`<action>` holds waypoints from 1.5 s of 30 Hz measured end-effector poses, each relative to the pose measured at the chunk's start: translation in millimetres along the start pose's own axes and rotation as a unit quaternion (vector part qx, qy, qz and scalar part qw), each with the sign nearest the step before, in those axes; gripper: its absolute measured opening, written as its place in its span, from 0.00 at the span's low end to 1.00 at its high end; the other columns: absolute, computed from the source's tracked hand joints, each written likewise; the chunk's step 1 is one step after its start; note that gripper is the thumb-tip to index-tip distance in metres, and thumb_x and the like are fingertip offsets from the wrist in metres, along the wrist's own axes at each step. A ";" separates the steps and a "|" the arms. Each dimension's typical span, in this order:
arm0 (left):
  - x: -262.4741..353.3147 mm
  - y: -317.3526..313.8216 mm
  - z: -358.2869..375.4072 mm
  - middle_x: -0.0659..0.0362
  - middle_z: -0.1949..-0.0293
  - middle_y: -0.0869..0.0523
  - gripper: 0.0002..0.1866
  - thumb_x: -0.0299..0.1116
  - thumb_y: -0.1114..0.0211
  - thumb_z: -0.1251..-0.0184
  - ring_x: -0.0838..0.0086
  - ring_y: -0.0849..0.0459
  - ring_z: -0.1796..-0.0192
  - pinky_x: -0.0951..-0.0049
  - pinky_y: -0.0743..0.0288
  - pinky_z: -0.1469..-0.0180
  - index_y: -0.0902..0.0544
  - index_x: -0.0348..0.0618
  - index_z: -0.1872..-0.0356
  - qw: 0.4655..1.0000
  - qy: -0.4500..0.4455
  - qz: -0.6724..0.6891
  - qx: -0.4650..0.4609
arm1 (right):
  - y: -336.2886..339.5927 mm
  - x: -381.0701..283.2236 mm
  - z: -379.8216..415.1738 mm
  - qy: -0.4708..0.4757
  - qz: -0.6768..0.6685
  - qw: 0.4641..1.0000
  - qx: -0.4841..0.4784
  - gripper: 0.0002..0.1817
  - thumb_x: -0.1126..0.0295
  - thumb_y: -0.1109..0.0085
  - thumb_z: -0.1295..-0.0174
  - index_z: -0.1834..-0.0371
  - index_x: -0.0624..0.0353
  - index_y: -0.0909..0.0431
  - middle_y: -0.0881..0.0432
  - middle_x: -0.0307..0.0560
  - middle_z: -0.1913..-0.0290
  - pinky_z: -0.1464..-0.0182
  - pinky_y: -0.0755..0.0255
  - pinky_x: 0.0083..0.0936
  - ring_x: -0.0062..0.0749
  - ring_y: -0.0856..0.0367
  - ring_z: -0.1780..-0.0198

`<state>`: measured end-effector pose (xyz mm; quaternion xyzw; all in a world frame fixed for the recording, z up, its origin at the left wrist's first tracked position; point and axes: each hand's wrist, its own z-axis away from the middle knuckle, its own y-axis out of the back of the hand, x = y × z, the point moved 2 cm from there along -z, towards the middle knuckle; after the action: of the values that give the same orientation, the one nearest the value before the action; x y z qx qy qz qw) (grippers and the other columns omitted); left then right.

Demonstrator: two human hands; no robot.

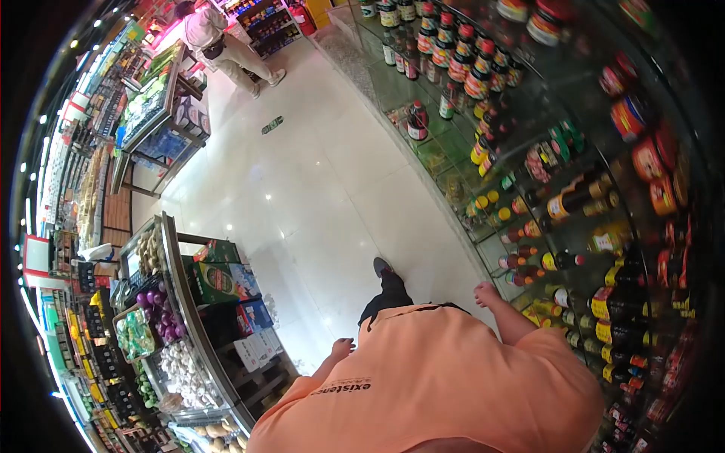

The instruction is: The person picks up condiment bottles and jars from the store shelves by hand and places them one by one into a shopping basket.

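Observation:
Both of my hands hang at my sides, below an orange shirt. On the left, my left hand is over the pale floor, near the produce stand; its fingers are small and loosely curled, and I cannot make out anything in it. To the right, my right hand is near the shelves of sauce bottles, with its fingers curled in. Whether it holds anything is too small to tell. One dark shoe shows ahead of me.
A tiled aisle runs ahead between the shelves and the stands. Cardboard boxes sit under the left stand, below purple onions and garlic. Another person in light clothes stands at the far end.

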<state>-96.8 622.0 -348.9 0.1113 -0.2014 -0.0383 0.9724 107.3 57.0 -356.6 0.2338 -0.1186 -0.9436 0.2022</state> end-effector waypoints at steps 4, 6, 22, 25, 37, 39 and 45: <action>74.1 52.3 -24.6 0.53 0.59 0.11 0.18 0.39 0.39 0.30 0.66 0.13 0.65 0.63 0.20 0.67 0.18 0.36 0.46 0.997 -0.042 -0.062 0.012 | -47.9 -90.6 -8.3 0.048 0.086 0.994 -0.037 0.16 0.64 0.40 0.38 0.49 0.57 0.21 0.16 0.45 0.66 0.74 0.23 0.29 0.31 0.16 0.71; 123.8 80.9 -39.9 0.56 0.59 0.12 0.17 0.41 0.39 0.31 0.70 0.13 0.66 0.66 0.24 0.70 0.17 0.42 0.49 0.999 -0.016 -0.039 0.030 | -63.5 -129.4 -16.7 0.078 0.125 0.988 -0.049 0.17 0.63 0.39 0.39 0.49 0.57 0.20 0.15 0.45 0.66 0.72 0.23 0.29 0.30 0.15 0.70; 326.5 174.4 -179.9 0.56 0.58 0.12 0.18 0.43 0.39 0.30 0.70 0.13 0.63 0.68 0.24 0.64 0.21 0.43 0.46 0.996 -0.022 0.083 0.020 | -6.6 -508.7 -21.8 0.417 -0.137 0.897 0.042 0.12 0.67 0.41 0.32 0.48 0.59 0.23 0.19 0.39 0.64 0.63 0.26 0.21 0.22 0.20 0.67; 383.0 162.7 -164.5 0.54 0.57 0.12 0.20 0.43 0.38 0.31 0.67 0.13 0.61 0.63 0.20 0.61 0.19 0.40 0.46 0.996 -0.055 -0.066 0.018 | 63.7 -588.5 40.5 0.512 -0.192 0.781 0.302 0.07 0.68 0.38 0.33 0.59 0.59 0.20 0.19 0.37 0.71 0.62 0.27 0.23 0.20 0.20 0.67; 576.2 146.6 -244.2 0.58 0.59 0.13 0.18 0.40 0.41 0.28 0.72 0.14 0.63 0.69 0.24 0.64 0.21 0.41 0.44 0.999 -0.045 0.024 0.008 | 228.0 -664.3 62.4 0.536 -0.270 0.558 0.573 0.28 0.82 0.37 0.39 0.37 0.64 0.38 0.29 0.50 0.40 0.35 0.34 0.31 0.32 0.28 0.40; 610.1 140.7 -260.0 0.58 0.59 0.13 0.18 0.41 0.41 0.28 0.72 0.14 0.63 0.70 0.24 0.63 0.20 0.41 0.45 0.998 -0.056 0.003 -0.005 | 232.5 -664.7 57.9 0.512 -0.216 0.596 0.580 0.39 0.84 0.34 0.42 0.29 0.66 0.45 0.29 0.51 0.37 0.35 0.31 0.33 0.35 0.27 0.37; 710.5 148.4 -302.0 0.59 0.60 0.12 0.17 0.40 0.40 0.30 0.73 0.15 0.63 0.71 0.25 0.65 0.19 0.43 0.46 0.989 -0.084 -0.112 -0.056 | 215.7 -652.3 47.6 0.356 -0.287 0.723 0.517 0.28 0.80 0.35 0.39 0.35 0.64 0.33 0.22 0.46 0.46 0.45 0.26 0.29 0.29 0.20 0.48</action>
<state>679.3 742.1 -312.4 0.0746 -0.2659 -0.1675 0.9464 682.0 156.2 9.6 0.6435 -0.4349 -0.5961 -0.2037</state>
